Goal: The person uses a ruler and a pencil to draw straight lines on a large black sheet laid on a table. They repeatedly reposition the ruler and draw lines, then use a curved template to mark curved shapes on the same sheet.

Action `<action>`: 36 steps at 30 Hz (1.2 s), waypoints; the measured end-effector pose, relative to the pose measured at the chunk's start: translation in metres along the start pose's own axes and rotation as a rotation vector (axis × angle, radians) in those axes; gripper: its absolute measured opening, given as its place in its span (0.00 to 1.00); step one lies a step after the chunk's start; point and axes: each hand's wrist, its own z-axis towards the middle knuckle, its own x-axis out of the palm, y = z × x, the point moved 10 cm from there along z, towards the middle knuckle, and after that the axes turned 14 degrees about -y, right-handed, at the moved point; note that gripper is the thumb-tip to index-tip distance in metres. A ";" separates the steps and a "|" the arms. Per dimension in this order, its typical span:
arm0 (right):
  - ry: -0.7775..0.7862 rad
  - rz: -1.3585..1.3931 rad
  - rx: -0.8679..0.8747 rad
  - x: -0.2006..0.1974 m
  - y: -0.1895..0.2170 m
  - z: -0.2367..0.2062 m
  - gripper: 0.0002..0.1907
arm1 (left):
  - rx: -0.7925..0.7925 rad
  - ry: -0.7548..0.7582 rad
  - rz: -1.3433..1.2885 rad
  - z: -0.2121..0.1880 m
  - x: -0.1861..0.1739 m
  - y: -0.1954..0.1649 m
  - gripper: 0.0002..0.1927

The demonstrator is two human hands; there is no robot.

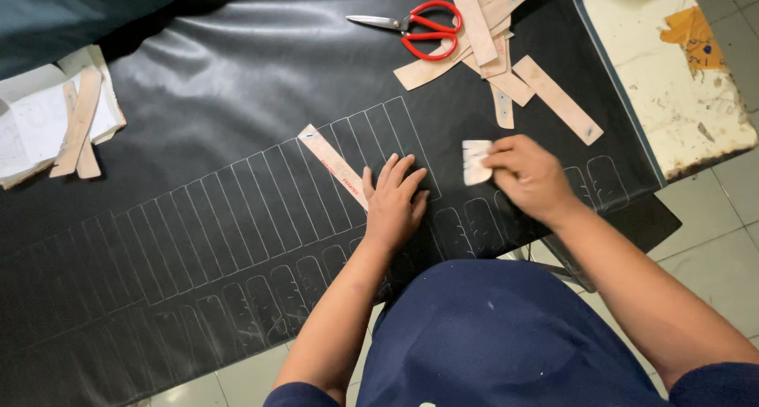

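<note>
A black leather-like sheet [237, 83] covers the table, marked with rows of white outlined strip shapes. My left hand [394, 201] lies flat on it, fingers together, pressing the lower end of a long tan cardboard template strip [332, 164] that runs up to the left. My right hand [528, 175] is just to the right, pinching a small white flat piece of chalk [475, 161] against the sheet.
Red-handled scissors [423, 29] lie at the top beside a pile of tan template strips [498, 43]. More strips and white papers [55, 122] sit at the left edge. A worn white table surface [672, 83] shows at the right; tiled floor lies below.
</note>
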 end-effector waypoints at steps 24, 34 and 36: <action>0.160 -0.361 -0.075 0.045 -0.013 -0.014 0.21 | -0.144 0.006 0.009 0.006 0.010 -0.006 0.33; 0.176 -0.372 -0.054 0.046 -0.013 -0.015 0.22 | -0.149 -0.005 0.015 0.005 0.012 -0.005 0.33; 0.178 -0.374 -0.051 0.046 -0.013 -0.015 0.23 | -0.152 -0.005 0.016 0.004 0.012 -0.005 0.33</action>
